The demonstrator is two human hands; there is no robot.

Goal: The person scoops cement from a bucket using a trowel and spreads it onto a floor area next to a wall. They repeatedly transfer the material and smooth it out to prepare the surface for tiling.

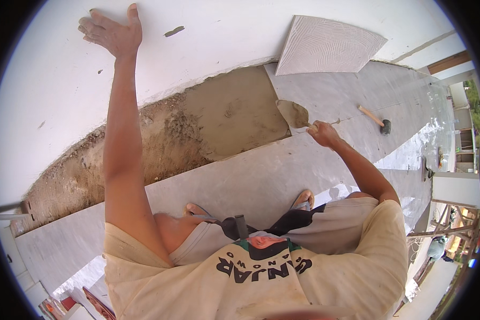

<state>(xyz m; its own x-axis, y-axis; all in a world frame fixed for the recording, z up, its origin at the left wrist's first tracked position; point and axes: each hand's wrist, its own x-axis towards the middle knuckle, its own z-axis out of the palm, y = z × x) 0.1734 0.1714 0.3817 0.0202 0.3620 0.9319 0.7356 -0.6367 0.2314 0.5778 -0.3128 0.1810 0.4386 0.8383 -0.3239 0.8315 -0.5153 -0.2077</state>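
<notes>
Nearest the camera: the person's pale shirt (282, 277), with sandalled feet (303, 199) planted on the grey laid tiles (240, 181) of the floor.
Right hand (322, 133): its grip is clenched round the handle of a trowel (294, 113), blade pointing toward the wall and loaded with grey mortar.
Left hand (112, 32): released and spread, palm flat against the white wall (48, 106), apparently bracing the body.
Trowel, handling: judged stiff and moderately light; the wet load on the blade is likely to slide off if tilted, so a level blade and a firm hold on the handle suit it.
Mortar bed (234, 112): a smoothed grey patch between the laid tiles and the wall foot; beside it, toward the left edge, rough brown fill (101, 165) not yet levelled.
Loose tile (325, 45): leans against the wall with its combed back outward; judged heavy, rigid and brittle at the corners, best taken by two opposite edges.
Mallet (376, 120): lies on the tiled floor, well apart from the trowel on its right.
Open room: bare tiles lie to the right of the bed; the wall closes the far edge; the tile edge along the bed is exposed.
</notes>
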